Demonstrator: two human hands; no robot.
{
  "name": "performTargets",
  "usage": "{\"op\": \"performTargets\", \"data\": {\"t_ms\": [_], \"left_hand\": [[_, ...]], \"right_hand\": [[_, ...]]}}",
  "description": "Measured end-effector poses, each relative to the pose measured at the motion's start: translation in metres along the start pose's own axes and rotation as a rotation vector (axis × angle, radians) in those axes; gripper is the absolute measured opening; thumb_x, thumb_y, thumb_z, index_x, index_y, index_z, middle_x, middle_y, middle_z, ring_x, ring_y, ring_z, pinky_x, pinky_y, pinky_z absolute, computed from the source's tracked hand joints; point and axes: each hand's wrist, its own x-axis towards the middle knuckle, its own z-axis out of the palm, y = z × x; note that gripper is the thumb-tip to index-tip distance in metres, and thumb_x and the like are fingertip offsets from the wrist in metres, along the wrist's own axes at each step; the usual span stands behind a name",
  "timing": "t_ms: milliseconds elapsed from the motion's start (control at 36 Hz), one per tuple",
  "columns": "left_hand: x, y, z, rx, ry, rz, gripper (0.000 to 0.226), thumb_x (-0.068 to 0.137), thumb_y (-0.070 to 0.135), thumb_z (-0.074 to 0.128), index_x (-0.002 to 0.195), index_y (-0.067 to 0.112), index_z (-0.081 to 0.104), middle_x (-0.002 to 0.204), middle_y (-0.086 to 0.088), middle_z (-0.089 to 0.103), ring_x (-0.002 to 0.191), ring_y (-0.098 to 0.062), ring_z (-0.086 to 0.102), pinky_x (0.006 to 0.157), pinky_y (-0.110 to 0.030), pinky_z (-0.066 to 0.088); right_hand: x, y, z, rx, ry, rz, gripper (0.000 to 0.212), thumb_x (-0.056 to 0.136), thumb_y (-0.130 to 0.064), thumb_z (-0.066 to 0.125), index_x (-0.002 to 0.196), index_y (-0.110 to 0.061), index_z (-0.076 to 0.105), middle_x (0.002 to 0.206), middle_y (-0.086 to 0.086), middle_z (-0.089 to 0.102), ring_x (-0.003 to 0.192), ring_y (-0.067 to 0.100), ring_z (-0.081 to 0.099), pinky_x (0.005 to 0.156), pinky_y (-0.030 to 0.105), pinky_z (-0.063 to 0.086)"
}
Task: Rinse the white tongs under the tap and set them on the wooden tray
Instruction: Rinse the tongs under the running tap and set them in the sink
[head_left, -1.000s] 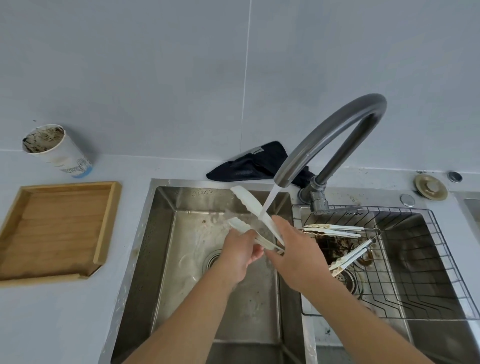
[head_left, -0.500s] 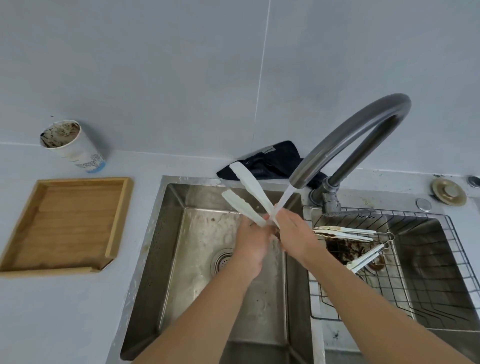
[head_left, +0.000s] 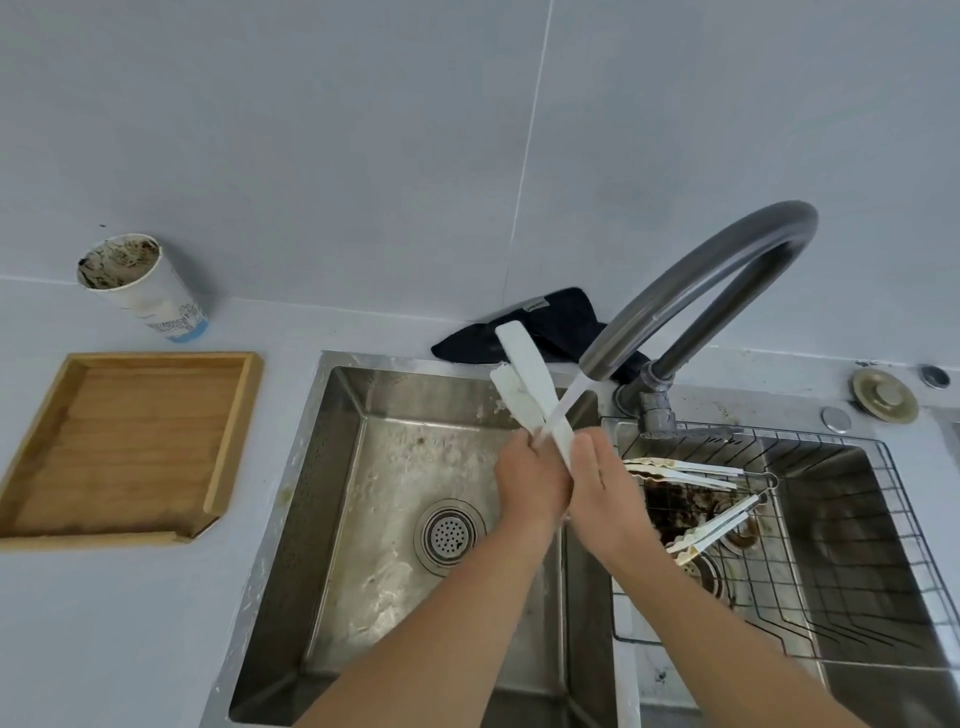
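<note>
White tongs (head_left: 524, 374) stick up and to the left from between my two hands, above the left sink basin (head_left: 395, 467). My left hand (head_left: 530, 480) grips their lower end. My right hand (head_left: 597, 483) presses against them from the right side. A thin stream of water runs from the grey curved tap (head_left: 696, 291) onto the tongs just above my fingers. The tongs' two arms stand slightly apart at the tips. The wooden tray (head_left: 130, 441) lies on the counter to the left with nothing in it.
A wire rack (head_left: 810, 551) over the right basin holds two more dirty tongs (head_left: 691, 475). A soiled paper cup (head_left: 140, 283) stands behind the tray. A dark cloth (head_left: 545, 327) lies behind the sink. A brass drain plug (head_left: 884, 395) sits at the far right.
My hands have raised the tongs toward the spout and turned them more upright. Their two arms have come closer together, and both hands have closed in around the handle end.
</note>
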Motion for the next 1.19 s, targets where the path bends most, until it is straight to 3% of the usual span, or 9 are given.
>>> {"op": "performTargets", "data": {"t_ms": [167, 333, 639, 778, 861, 917, 1028, 1111, 1194], "left_hand": [[0.010, -0.003, -0.009, 0.073, 0.041, -0.010, 0.030, 0.108, 0.026, 0.040, 0.102, 0.008, 0.063, 0.099, -0.008, 0.069, 0.092, -0.025, 0.067, 0.087, -0.045, 0.058], [0.010, -0.009, -0.008, 0.093, 0.042, -0.115, 0.027, 0.103, 0.015, 0.044, 0.120, 0.003, 0.061, 0.115, -0.016, 0.068, 0.102, -0.034, 0.068, 0.090, -0.048, 0.060], [0.021, -0.001, -0.013, 0.058, 0.030, -0.175, 0.024, 0.099, 0.012, 0.055, 0.122, 0.005, 0.061, 0.112, -0.016, 0.071, 0.087, -0.030, 0.073, 0.076, -0.046, 0.065], [0.035, -0.002, -0.030, 0.430, -0.007, -0.089, 0.025, 0.103, 0.016, 0.045, 0.105, 0.002, 0.066, 0.104, -0.018, 0.074, 0.058, -0.019, 0.062, 0.045, -0.025, 0.048], [0.040, -0.003, -0.038, 0.602, -0.064, -0.033, 0.033, 0.103, 0.016, 0.042, 0.104, -0.003, 0.069, 0.110, -0.021, 0.074, 0.088, -0.033, 0.072, 0.073, -0.038, 0.060], [0.043, -0.002, -0.040, 0.575, -0.056, -0.049, 0.038, 0.105, 0.020, 0.041, 0.119, -0.006, 0.065, 0.114, -0.024, 0.072, 0.101, -0.039, 0.072, 0.084, -0.043, 0.061], [0.037, 0.000, -0.031, 0.327, -0.081, -0.102, 0.022, 0.103, 0.011, 0.051, 0.113, -0.001, 0.067, 0.095, -0.017, 0.074, 0.062, -0.024, 0.069, 0.046, -0.025, 0.053], [0.028, -0.002, -0.024, 0.070, -0.167, -0.168, 0.011, 0.100, 0.005, 0.056, 0.107, 0.008, 0.064, 0.103, -0.017, 0.075, 0.083, -0.030, 0.076, 0.066, -0.038, 0.066], [0.026, -0.009, -0.028, 0.027, -0.149, -0.148, 0.009, 0.096, 0.004, 0.060, 0.100, 0.010, 0.067, 0.099, -0.014, 0.075, 0.085, -0.027, 0.076, 0.064, -0.032, 0.063]], "right_hand": [[-0.034, 0.006, -0.019, -0.037, -0.069, 0.035, 0.033, 0.106, -0.041, 0.023, 0.093, -0.026, 0.049, 0.072, 0.002, 0.055, 0.054, 0.005, 0.048, 0.056, 0.032, 0.038], [-0.044, 0.009, -0.016, -0.044, -0.075, 0.053, 0.032, 0.106, -0.040, 0.022, 0.093, -0.027, 0.049, 0.073, 0.000, 0.052, 0.052, 0.002, 0.045, 0.047, 0.018, 0.035], [-0.035, 0.003, -0.024, -0.082, -0.113, 0.085, 0.034, 0.107, -0.039, 0.023, 0.089, -0.023, 0.047, 0.066, -0.002, 0.049, 0.051, 0.007, 0.045, 0.054, 0.032, 0.036], [-0.044, 0.002, -0.025, -0.123, -0.135, 0.072, 0.032, 0.106, -0.040, 0.022, 0.088, -0.027, 0.046, 0.070, 0.002, 0.054, 0.058, 0.016, 0.050, 0.053, 0.032, 0.037], [-0.042, -0.002, -0.024, -0.181, -0.142, 0.068, 0.031, 0.107, -0.040, 0.022, 0.088, -0.029, 0.044, 0.070, -0.003, 0.054, 0.059, 0.012, 0.051, 0.052, 0.030, 0.033], [-0.040, -0.006, -0.023, -0.222, -0.144, 0.055, 0.030, 0.107, -0.040, 0.022, 0.089, -0.029, 0.043, 0.072, -0.005, 0.053, 0.063, 0.008, 0.051, 0.054, 0.029, 0.033], [-0.033, -0.010, -0.022, -0.211, -0.134, 0.060, 0.033, 0.107, -0.035, 0.023, 0.079, -0.029, 0.039, 0.071, -0.005, 0.048, 0.060, 0.008, 0.048, 0.050, 0.025, 0.031], [-0.031, -0.008, -0.022, -0.173, -0.122, 0.101, 0.037, 0.107, -0.035, 0.023, 0.078, -0.024, 0.043, 0.069, -0.003, 0.049, 0.059, 0.011, 0.046, 0.052, 0.028, 0.032], [-0.034, -0.004, -0.021, -0.171, -0.133, 0.124, 0.042, 0.106, -0.037, 0.022, 0.076, -0.022, 0.045, 0.069, -0.002, 0.050, 0.062, 0.012, 0.048, 0.055, 0.029, 0.035]]}}
